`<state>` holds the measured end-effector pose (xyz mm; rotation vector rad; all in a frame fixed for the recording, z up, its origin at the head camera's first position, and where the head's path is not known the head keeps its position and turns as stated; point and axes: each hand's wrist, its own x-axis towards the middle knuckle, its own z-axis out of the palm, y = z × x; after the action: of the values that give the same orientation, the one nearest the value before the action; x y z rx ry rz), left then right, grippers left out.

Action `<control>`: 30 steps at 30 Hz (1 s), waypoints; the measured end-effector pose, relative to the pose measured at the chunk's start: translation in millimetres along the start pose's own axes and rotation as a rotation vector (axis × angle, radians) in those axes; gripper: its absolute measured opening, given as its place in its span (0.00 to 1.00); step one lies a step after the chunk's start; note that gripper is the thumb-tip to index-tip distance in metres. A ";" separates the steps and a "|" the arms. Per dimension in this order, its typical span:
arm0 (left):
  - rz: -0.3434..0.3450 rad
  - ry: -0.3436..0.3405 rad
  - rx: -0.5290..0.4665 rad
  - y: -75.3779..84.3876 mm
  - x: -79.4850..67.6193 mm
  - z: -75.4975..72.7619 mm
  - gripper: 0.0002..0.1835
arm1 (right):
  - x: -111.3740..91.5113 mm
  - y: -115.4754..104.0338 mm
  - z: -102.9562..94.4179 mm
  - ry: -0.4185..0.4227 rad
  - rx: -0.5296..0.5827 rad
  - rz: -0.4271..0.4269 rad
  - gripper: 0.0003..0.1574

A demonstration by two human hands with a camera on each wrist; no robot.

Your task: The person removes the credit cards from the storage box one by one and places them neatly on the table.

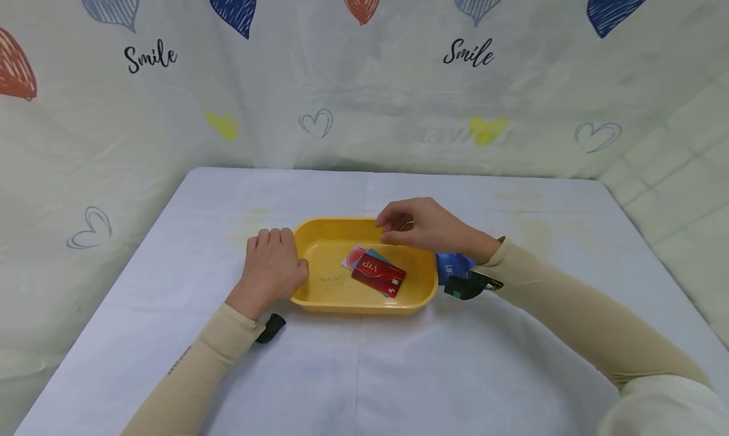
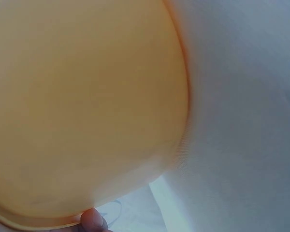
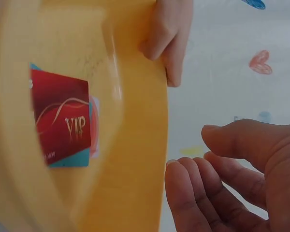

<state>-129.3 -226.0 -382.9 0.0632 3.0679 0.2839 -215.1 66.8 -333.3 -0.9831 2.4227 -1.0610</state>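
Note:
A yellow tray (image 1: 327, 293) sits on the table with a small pile of cards in it. On top lies a red VIP card (image 1: 378, 274); a teal card (image 3: 77, 159) peeks out from under it, and a whitish card with a pink-red round print (image 1: 354, 257) shows at its left. My left hand (image 1: 274, 265) grips the tray's left rim, thumb over the inner side. Above the tray's far right rim hovers my right hand (image 1: 424, 226), its fingers loosely bent. The right wrist view shows nothing between that thumb and fingers.
A blue card-like item (image 1: 452, 266) with pale lettering lies just right of the tray, partly hidden by my right wrist and its black strap device (image 1: 468, 286). A white cloth (image 1: 364, 373) covers the table. Behind it hangs a sheet (image 1: 387, 75) printed with hearts.

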 end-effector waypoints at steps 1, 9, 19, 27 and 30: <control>-0.001 0.000 0.000 0.0 0.2 0.5 0.13 | 1.3 -1.1 1.9 -0.007 0.002 -0.002 0.15; 0.002 0.005 0.002 0.9 -0.7 1.1 0.12 | 8.3 -5.4 16.4 -0.046 -0.023 -0.015 0.14; 0.003 0.019 0.007 1.2 -0.3 2.7 0.12 | 11.1 -2.1 25.6 -0.092 -0.028 -0.004 0.17; 0.005 0.027 0.018 1.1 0.1 2.7 0.12 | 9.6 0.0 28.5 -0.123 -0.031 -0.025 0.15; 0.007 0.030 0.019 0.6 0.4 2.3 0.12 | 9.4 0.8 29.7 -0.128 -0.042 -0.022 0.15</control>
<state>-129.5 -225.0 -385.0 0.0705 3.1013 0.2587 -206.6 45.1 -354.1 -1.0599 2.3445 -0.9281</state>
